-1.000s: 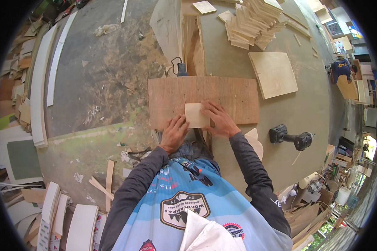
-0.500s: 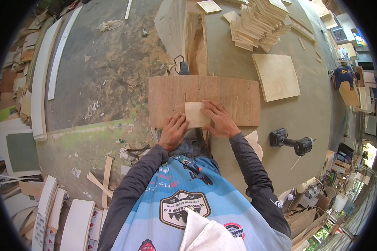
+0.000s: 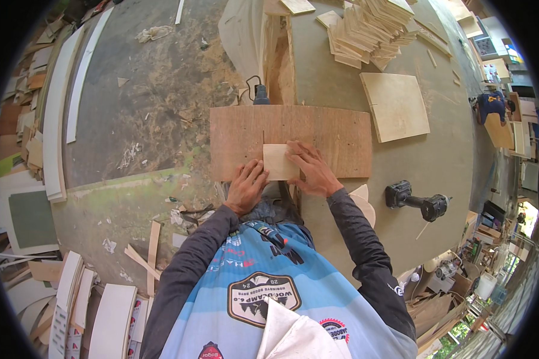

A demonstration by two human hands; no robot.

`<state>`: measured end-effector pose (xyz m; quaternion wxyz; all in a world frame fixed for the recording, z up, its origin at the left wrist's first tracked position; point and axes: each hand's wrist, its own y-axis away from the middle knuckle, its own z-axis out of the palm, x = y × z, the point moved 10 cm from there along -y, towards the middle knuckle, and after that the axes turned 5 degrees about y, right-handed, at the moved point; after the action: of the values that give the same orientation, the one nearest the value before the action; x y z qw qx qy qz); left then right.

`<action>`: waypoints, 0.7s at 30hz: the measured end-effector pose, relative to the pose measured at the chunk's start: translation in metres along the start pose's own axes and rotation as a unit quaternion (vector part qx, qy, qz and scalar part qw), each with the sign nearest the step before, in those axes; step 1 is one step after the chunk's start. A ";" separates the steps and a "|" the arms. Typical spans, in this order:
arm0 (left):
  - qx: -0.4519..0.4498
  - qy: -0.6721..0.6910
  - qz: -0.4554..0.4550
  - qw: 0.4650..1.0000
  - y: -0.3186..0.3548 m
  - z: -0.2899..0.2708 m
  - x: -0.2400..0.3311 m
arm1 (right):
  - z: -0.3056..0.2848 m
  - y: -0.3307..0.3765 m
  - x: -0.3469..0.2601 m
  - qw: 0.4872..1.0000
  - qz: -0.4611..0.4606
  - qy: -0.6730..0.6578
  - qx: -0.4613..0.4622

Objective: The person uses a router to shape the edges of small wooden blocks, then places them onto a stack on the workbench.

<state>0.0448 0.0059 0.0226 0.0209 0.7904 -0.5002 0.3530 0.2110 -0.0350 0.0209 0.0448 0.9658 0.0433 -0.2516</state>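
Observation:
A brown plywood board [image 3: 317, 131] lies across the near edge of the grey workbench [image 3: 455, 161], its left part overhanging the floor. On its near edge rests a small pale wooden square [image 3: 278, 160]. My left hand [image 3: 245, 186] presses flat on the square's lower left corner. My right hand [image 3: 312, 170] lies flat on its right side, fingers spread onto the board. Both hands only touch the pieces; neither grips anything.
A black cordless drill [image 3: 416, 200] lies on the bench to my right. A pale square panel [image 3: 395, 105] and a stack of small wood pieces [image 3: 371, 30] sit farther back. A power tool [image 3: 260, 93] with a cord sits behind the board. Wood scraps and boards [image 3: 54, 137] litter the floor at left.

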 end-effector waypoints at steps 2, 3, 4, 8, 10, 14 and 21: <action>-0.004 -0.003 -0.001 1.000 0.000 0.000 0.000 | -0.001 0.000 -0.001 1.000 -0.005 -0.002 0.003; -0.004 -0.005 0.001 1.000 0.001 0.000 0.000 | -0.001 0.000 -0.001 1.000 -0.006 -0.004 0.002; -0.005 -0.007 0.003 1.000 0.001 0.000 0.000 | -0.001 -0.001 -0.001 1.000 -0.006 -0.006 0.002; -0.009 -0.010 0.003 1.000 0.003 0.002 -0.001 | 0.000 0.000 -0.003 1.000 -0.005 0.000 0.006; -0.008 -0.008 0.005 1.000 0.005 0.002 -0.002 | 0.000 0.001 -0.004 1.000 -0.010 0.005 0.010; -0.015 -0.012 0.011 1.000 0.007 0.002 -0.002 | 0.003 0.001 -0.004 1.000 0.000 0.013 -0.001; -0.004 -0.003 0.010 1.000 0.004 -0.001 -0.003 | 0.002 0.001 -0.005 1.000 0.008 0.012 0.010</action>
<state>0.0403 0.0059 0.0202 0.0185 0.7864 -0.5097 0.3485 0.2062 -0.0363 0.0215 0.0367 0.9695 0.0339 -0.2398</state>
